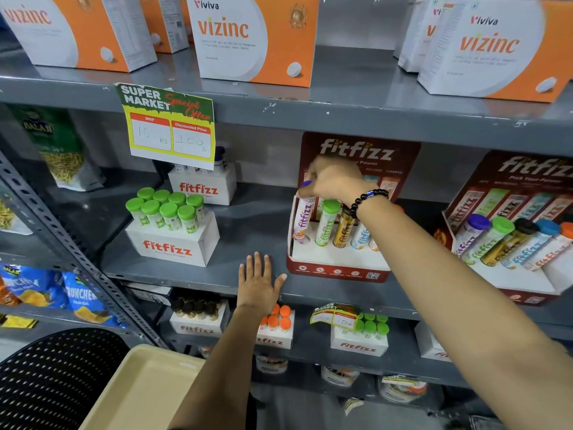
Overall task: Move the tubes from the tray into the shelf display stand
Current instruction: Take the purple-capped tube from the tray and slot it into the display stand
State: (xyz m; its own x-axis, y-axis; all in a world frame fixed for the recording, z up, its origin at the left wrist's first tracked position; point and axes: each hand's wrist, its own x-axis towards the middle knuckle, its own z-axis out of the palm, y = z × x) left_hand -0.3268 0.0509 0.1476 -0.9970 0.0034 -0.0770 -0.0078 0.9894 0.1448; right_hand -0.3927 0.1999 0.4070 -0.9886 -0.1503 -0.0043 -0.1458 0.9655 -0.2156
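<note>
Right hand was closed on purple-capped tube, half-seated in stand; misalignment could tip it. Left hand was flat, empty on shelf.

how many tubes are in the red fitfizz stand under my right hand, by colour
purple-capped white tube, gripped by the right hand: 1
green-capped tube: 1
gold tube: 1
light blue-lettered white tube: 1
orange tube, mostly hidden: 1
total: 5
</note>
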